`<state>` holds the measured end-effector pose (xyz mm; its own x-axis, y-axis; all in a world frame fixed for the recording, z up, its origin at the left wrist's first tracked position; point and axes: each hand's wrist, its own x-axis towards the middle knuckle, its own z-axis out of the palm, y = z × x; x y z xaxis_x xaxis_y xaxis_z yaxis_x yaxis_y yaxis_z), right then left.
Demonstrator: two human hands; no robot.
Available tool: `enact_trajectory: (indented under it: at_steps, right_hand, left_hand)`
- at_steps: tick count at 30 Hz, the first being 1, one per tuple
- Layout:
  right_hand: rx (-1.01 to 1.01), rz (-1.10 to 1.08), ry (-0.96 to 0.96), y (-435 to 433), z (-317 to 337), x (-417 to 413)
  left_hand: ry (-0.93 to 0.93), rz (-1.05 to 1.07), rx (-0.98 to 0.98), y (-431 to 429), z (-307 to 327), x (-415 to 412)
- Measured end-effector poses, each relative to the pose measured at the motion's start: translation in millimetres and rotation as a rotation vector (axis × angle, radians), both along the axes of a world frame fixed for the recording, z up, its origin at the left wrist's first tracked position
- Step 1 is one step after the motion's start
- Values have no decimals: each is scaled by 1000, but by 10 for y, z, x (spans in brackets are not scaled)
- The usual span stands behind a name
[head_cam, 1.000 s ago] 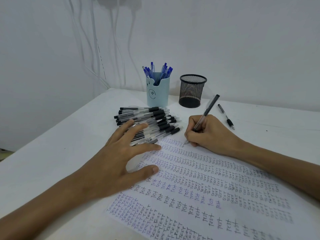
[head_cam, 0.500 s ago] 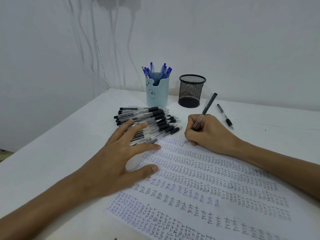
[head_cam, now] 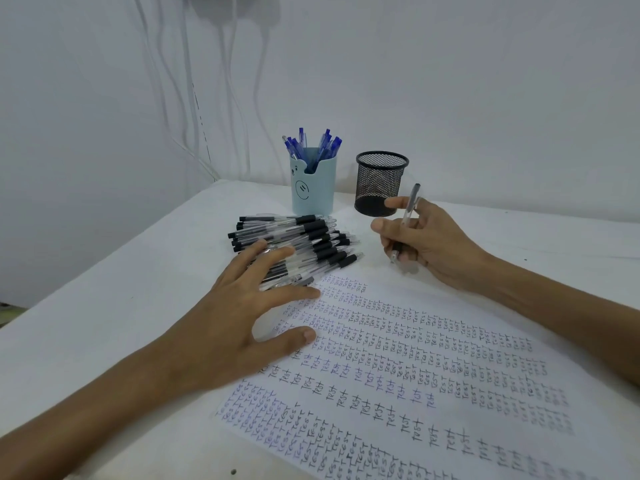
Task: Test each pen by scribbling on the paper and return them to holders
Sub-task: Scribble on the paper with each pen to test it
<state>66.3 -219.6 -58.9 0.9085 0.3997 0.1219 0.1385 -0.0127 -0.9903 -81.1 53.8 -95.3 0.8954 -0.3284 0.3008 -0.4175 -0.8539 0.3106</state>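
The right hand (head_cam: 429, 240) is gripping a clear-barrelled black pen (head_cam: 411, 205), its lower fingers curled round the barrel while the forefinger is sticking out straight toward the black mesh holder (head_cam: 381, 181). The pen is standing nearly upright, cap end up, its tip pointing down just past the far edge of the paper (head_cam: 433, 362) and not touching the sheet.

The left hand (head_cam: 239, 313) is lying flat with its fingers (head_cam: 273, 258) spread and relaxed, gripping nothing; the outer ones are resting on the pile of black pens (head_cam: 308, 237), while the forefinger and thumb are touching the paper's near-left edge.

The paper is lying on the white desk (head_cam: 104, 323), covered in rows of the word "TEST", some in black ink, some in blue or violet, in small capitals and in larger script.

Behind the pile a pale blue holder (head_cam: 313, 192) with a drawn face is carrying blue pens (head_cam: 311, 145); the mesh holder is standing just beside it, to its right. White cables (head_cam: 230, 81) are hanging down the wall.
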Motion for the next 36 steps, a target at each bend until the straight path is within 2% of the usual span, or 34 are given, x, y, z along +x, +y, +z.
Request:
enact_trajectory:
  at_steps: [7, 14, 16, 19, 23, 28, 32, 36]
  right_hand:
    - [-15, -272, 81, -191, 178, 230]
    - [-101, -382, 124, -553, 179, 541]
    - [-261, -450, 24, -641, 167, 611]
    - [-673, -535, -189, -779, 179, 672]
    - [-923, -524, -257, -870, 96, 765]
    - [-950, -505, -281, -843, 59, 780]
    - [-953, -579, -325, -800, 13, 772]
    - [-946, -587, -617, -642, 42, 619]
  left_hand:
    - [1, 6, 0, -5, -3, 3]
    - [5, 9, 8, -3, -4, 18]
    - [5, 11, 11, 4, -11, 19]
    - [4, 8, -1, 6, -17, 16]
    - [4, 9, -4, 0, -13, 17]
    - [0, 6, -14, -6, -5, 16]
    - [-5, 1, -17, -4, -3, 12]
    - [-8, -3, -19, -3, -7, 17]
